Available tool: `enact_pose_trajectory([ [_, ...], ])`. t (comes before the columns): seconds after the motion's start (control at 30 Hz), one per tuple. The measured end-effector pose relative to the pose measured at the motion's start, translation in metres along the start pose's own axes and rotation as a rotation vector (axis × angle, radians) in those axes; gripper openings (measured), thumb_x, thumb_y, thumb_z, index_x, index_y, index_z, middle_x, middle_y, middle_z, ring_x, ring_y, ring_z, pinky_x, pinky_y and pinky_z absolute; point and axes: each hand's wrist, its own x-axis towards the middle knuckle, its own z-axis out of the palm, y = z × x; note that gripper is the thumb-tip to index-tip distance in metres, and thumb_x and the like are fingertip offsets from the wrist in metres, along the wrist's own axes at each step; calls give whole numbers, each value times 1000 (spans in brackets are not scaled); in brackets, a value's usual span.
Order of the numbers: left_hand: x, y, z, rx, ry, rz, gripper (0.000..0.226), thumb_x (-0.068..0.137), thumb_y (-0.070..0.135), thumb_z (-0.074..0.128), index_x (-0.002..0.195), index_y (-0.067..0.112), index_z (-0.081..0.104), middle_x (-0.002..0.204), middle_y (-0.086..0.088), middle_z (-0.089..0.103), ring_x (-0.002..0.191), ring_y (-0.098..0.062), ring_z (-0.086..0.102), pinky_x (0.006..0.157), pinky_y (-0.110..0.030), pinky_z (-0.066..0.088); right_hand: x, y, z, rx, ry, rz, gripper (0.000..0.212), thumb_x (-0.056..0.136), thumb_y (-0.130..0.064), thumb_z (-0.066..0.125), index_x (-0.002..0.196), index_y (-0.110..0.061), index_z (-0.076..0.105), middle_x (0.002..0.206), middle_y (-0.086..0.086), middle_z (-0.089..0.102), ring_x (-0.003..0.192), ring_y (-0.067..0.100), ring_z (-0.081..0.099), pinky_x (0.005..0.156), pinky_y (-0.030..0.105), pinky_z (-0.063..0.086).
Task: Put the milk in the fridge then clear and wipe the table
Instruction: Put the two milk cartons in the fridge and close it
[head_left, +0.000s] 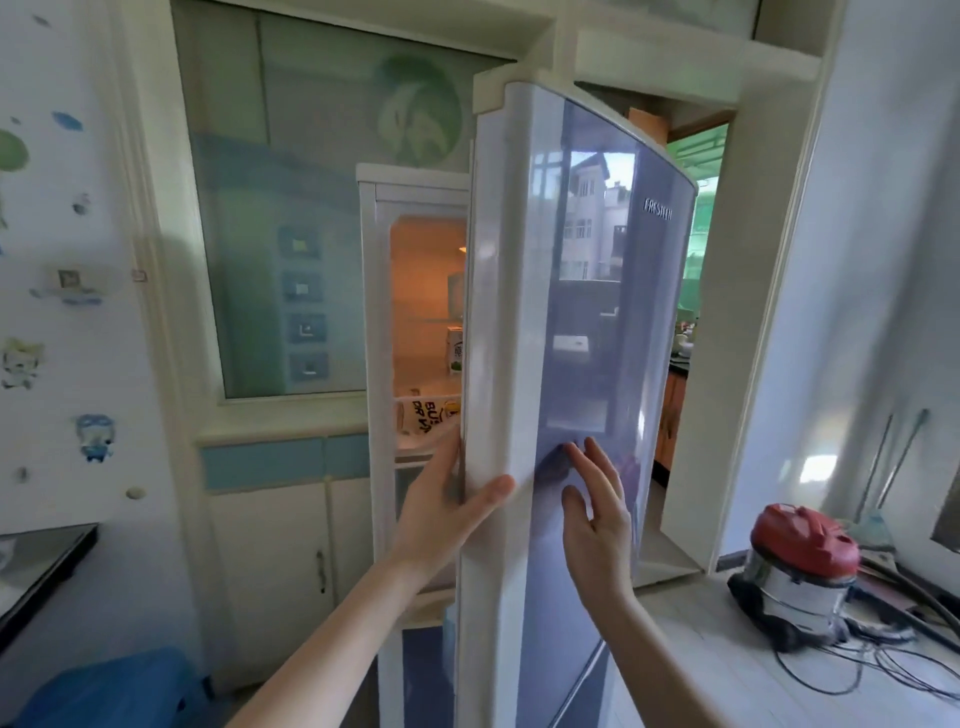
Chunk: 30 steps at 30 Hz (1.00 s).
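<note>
The fridge door (587, 291) stands partly ajar, its glossy lilac front facing me. My left hand (441, 514) holds the door's white edge, fingers behind it and thumb on the front. My right hand (597, 514) lies flat with straight fingers on the door's front. Through the gap the lit fridge interior (426, 291) shows a white carton (455, 351) standing on a shelf, half hidden by the door. Below it a white and yellow printed package (428, 415) sits in a drawer.
A red-lidded steel vacuum cleaner (800, 566) with loose cables sits on the tiled floor at the right. A blue bin (104, 691) is at the lower left, under a dark table edge (47, 577). Behind the fridge is a doorway (691, 291) into a kitchen.
</note>
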Motion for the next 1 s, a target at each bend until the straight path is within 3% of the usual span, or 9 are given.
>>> enact_pose_trajectory([
  [0.1, 12, -16, -19, 3, -29, -9, 67, 61, 69, 62, 120, 61, 32, 120, 34, 53, 110, 10, 53, 85, -14, 47, 13, 10, 16, -131, 43, 2, 55, 85, 13, 48, 126, -25, 47, 143, 4, 39, 129, 7, 36, 98, -1, 30],
  [0.17, 19, -25, -30, 5, -27, -16, 60, 64, 64, 61, 115, 67, 31, 117, 37, 54, 105, 10, 56, 80, -9, 46, 21, 16, 24, -206, 47, 18, 54, 86, 10, 47, 133, -16, 43, 146, 4, 35, 126, 1, 31, 92, -5, 28],
  [0.2, 22, -29, -36, 3, -18, -20, 58, 65, 62, 60, 114, 68, 31, 117, 35, 55, 102, 9, 57, 79, -7, 46, 25, 18, 28, -237, 36, 34, 55, 87, 9, 47, 135, -17, 41, 148, 2, 33, 126, 0, 29, 96, 1, 30],
  [0.3, 32, -40, -50, -15, 27, -11, 54, 67, 57, 60, 115, 60, 35, 119, 25, 57, 99, 9, 60, 77, -5, 45, 36, 26, 41, -311, 11, 68, 59, 87, 7, 45, 138, -21, 36, 151, 0, 26, 136, 11, 27, 108, 36, 36],
  [0.37, 39, -50, -57, -28, 59, -9, 59, 67, 58, 57, 123, 48, 40, 122, 20, 58, 103, 8, 59, 79, -5, 44, 42, 32, 50, -365, -18, 69, 58, 87, 7, 44, 138, -21, 36, 152, 3, 23, 140, 20, 25, 110, 42, 33],
  [0.5, 55, -72, -70, 31, 120, -30, 73, 76, 61, 53, 138, 24, 38, 122, 12, 57, 108, -3, 56, 93, -18, 44, 51, 44, 67, -462, -93, 23, 59, 87, 9, 42, 138, -21, 37, 153, 4, 20, 141, 21, 20, 109, 31, 27],
  [0.63, 71, -87, -78, 120, 207, -105, 62, 88, 42, 47, 141, 14, 33, 126, 7, 53, 117, -7, 48, 95, -14, 35, 59, 56, 79, -522, -154, 3, 59, 86, 10, 40, 137, -19, 38, 154, 2, 19, 142, 18, 17, 104, 19, 21],
  [0.87, 110, -114, -95, 142, 258, -174, 53, 95, 33, 40, 143, 14, 29, 145, 1, 41, 134, -12, 37, 113, -33, 27, 80, 74, 106, -556, -201, -17, 57, 86, 11, 38, 135, -17, 42, 153, 2, 20, 141, 18, 20, 100, 12, 18],
  [1.0, 127, -122, -99, 125, 246, -192, 54, 96, 33, 38, 146, 18, 23, 148, 5, 36, 136, -10, 33, 114, -30, 24, 91, 81, 115, -565, -234, -32, 56, 86, 11, 36, 135, -15, 42, 153, 2, 20, 142, 18, 20, 100, 12, 19],
])
